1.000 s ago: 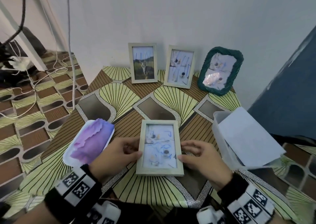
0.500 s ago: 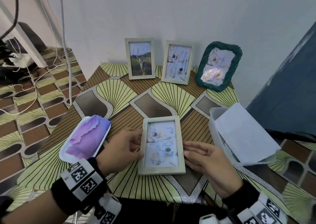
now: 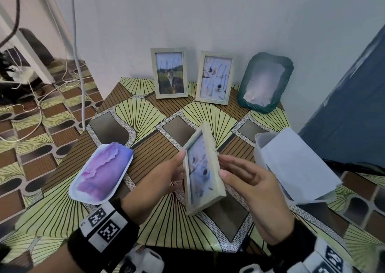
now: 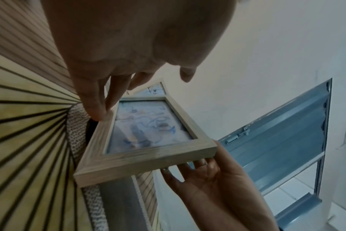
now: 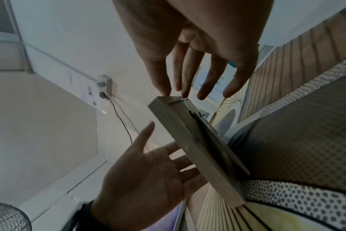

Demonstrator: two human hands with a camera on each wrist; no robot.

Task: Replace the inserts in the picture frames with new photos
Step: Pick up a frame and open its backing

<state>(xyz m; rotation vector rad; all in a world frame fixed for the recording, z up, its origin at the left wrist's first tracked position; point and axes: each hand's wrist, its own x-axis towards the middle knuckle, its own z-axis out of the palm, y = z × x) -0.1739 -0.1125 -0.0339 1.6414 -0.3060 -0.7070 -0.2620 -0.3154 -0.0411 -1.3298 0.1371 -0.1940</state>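
A pale wooden frame [image 3: 203,174] stands tilted on its lower edge on the patterned table [image 3: 145,116], its glass turned toward the person's left. The left hand [image 3: 155,182] has straight, spread fingers on the frame's left long edge; in the left wrist view the fingertips [image 4: 95,109] press the wood there. The right hand [image 3: 253,191] has straight fingers on the opposite side — its thumb lies on the front rim, and in the right wrist view two fingertips [image 5: 165,90] touch the frame's top corner while the rest are spread clear of it. The frame's back, with a dark stand leaf, shows in that view. The insert behind the glass is a pale print with blue scribbles.

A purple photo [image 3: 102,174] lies flat on the table just left of the left hand. A clear box [image 3: 258,145] holding white paper [image 3: 295,166] sits to the right. At the wall stand three more frames — a cat picture [image 3: 169,73], a scribbled one [image 3: 215,77] and a green frame [image 3: 264,82], whose picture is blurred.
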